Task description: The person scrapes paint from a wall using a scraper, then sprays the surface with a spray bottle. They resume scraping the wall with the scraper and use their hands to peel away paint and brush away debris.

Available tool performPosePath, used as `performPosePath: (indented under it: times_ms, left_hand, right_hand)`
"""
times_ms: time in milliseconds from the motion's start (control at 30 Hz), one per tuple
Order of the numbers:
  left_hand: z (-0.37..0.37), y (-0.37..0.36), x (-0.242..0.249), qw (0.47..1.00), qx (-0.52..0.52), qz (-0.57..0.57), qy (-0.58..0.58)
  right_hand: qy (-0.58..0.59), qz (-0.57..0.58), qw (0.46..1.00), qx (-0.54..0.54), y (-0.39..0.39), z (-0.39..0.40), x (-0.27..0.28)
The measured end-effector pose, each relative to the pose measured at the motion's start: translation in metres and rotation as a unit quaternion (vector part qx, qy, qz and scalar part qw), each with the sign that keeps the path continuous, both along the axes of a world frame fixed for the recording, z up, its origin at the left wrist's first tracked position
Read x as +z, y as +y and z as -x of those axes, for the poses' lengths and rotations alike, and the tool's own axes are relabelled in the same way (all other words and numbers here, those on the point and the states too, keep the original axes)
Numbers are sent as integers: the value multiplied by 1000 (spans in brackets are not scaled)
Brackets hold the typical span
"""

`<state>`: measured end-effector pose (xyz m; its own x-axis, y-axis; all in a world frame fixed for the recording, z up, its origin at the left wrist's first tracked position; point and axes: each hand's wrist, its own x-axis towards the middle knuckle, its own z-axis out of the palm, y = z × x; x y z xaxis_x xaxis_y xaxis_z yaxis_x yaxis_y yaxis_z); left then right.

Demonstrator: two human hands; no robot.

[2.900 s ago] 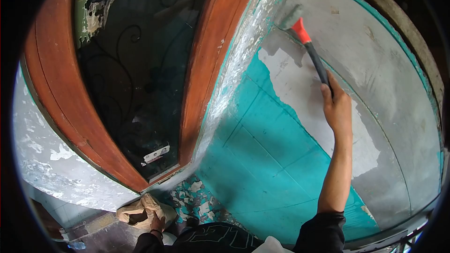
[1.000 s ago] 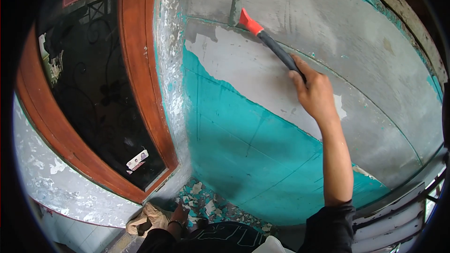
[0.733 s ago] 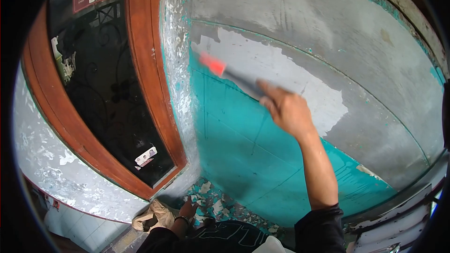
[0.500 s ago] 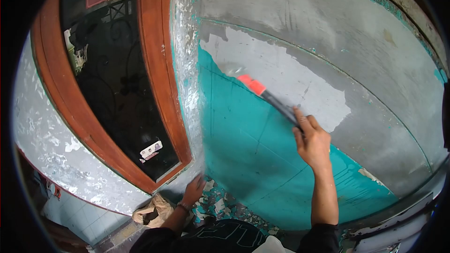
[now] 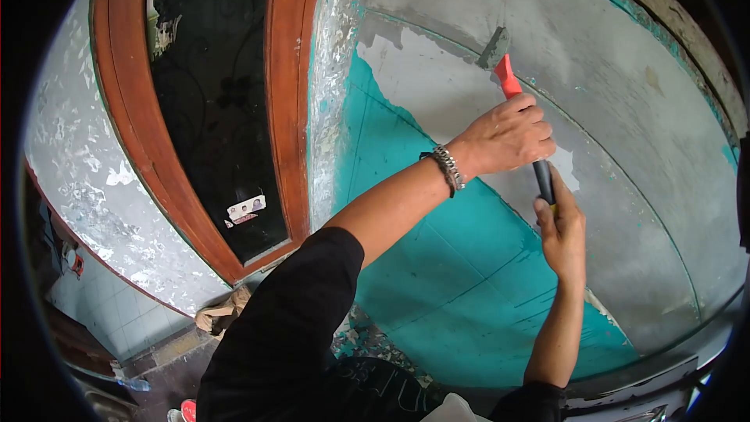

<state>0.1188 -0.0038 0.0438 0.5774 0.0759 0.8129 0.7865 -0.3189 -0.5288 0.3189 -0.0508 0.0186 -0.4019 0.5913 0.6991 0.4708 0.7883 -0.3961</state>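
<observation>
A long-handled paint scraper [image 5: 508, 78] with a grey blade, red neck and black grip is raised against the wall. Its blade meets the bare grey surface near a groove above the pale patch. My left hand [image 5: 506, 137], a metal bracelet at its wrist, is closed around the upper handle just below the red part. Lower down, my right hand [image 5: 564, 230] grips the end of the black handle. Teal paint [image 5: 437, 258] covers the lower wall, its ragged edge bordering the pale scraped patch [image 5: 437, 82].
A wooden-framed dark glass window [image 5: 207, 101] stands to the left, beside a flaking wall strip [image 5: 328, 109]. Paint flakes [image 5: 379, 344] lie at the wall's foot near a crumpled brown bag [image 5: 223, 312]. A dark glossy edged object [image 5: 672, 375] is at lower right.
My left hand has come up from beside the wall's foot and taken hold of the scraper's handle. The blade has moved right and up, from the teal edge to the grey surface.
</observation>
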Motion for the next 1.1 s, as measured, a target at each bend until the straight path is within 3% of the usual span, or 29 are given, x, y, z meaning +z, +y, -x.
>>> performPosePath:
  times_ms: [67,133,233,1100]
  left_hand:
    - [-1,8,8,999,-14,-33,-20]
    - [-3,10,7,997,-34,-59,-32]
    - [1,13,11,994,-65,-70,-52]
    - [19,35,10,987,-105,-114,-42]
  right_hand:
    - [-24,84,996,1,-8,-19,10]
    - [-40,94,995,-8,-9,-32,12]
    - [-28,-21,999,-6,-9,-30,9]
    - [29,-30,997,-62,10,0,-11]
